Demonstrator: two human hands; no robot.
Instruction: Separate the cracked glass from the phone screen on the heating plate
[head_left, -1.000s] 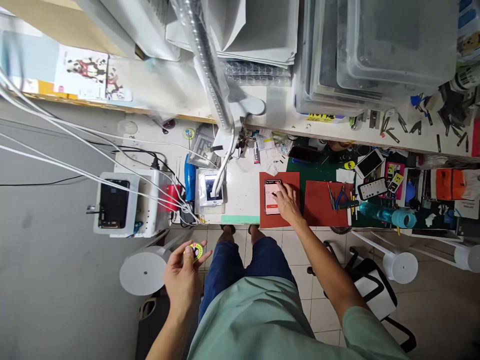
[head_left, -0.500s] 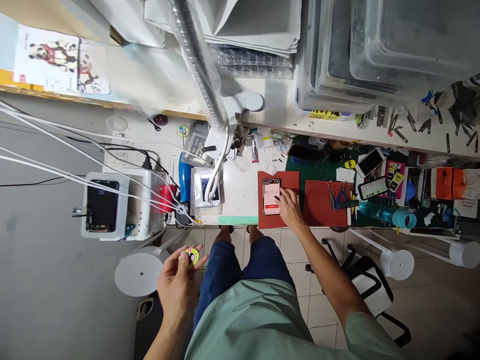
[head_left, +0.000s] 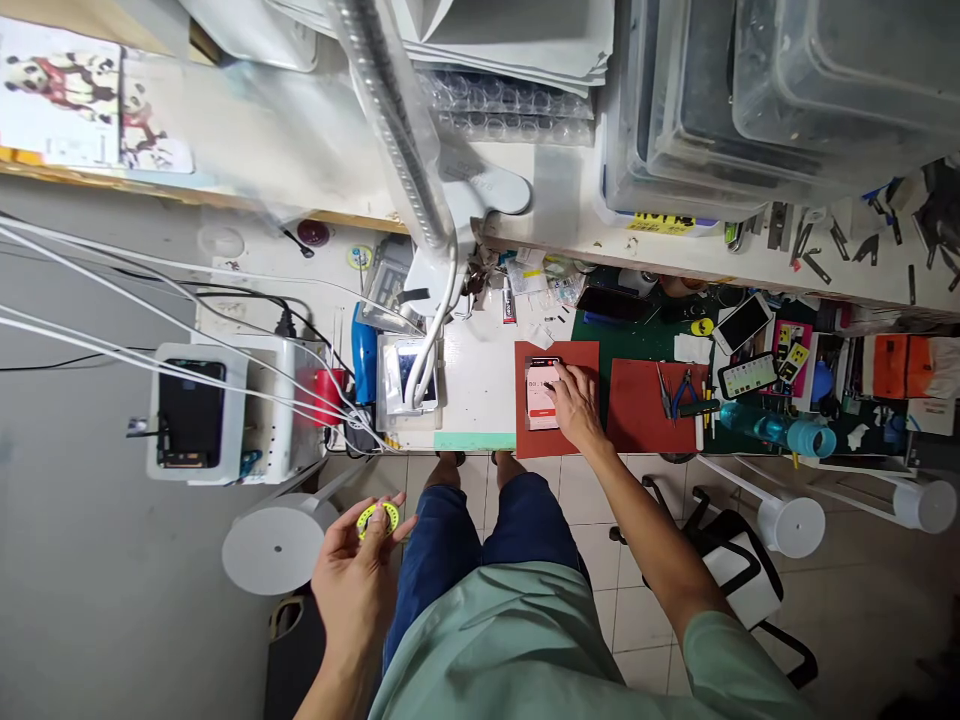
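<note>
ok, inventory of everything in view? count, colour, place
mats: 2, brick red, front of bench
lit phone: 1, pale screen, on left mat
pliers: 1, blue, on right mat
bottle: 1, teal, bench right
other phones: 2, one dark-screened, one lit, bench right
small clutter: uncounted, mixed, along bench
cables: several, white and black, left
boxes: stack, clear, shelf right
stools: 3, white, one left, two right
chair: 1, black and white, right
disc: 1, yellow and dark, left hand
shorts: 1 pair, blue, on person
shirt: 1, green, on person
left hand: 1, bare, holding disc
right hand: 1, bare, at lit phone
</note>
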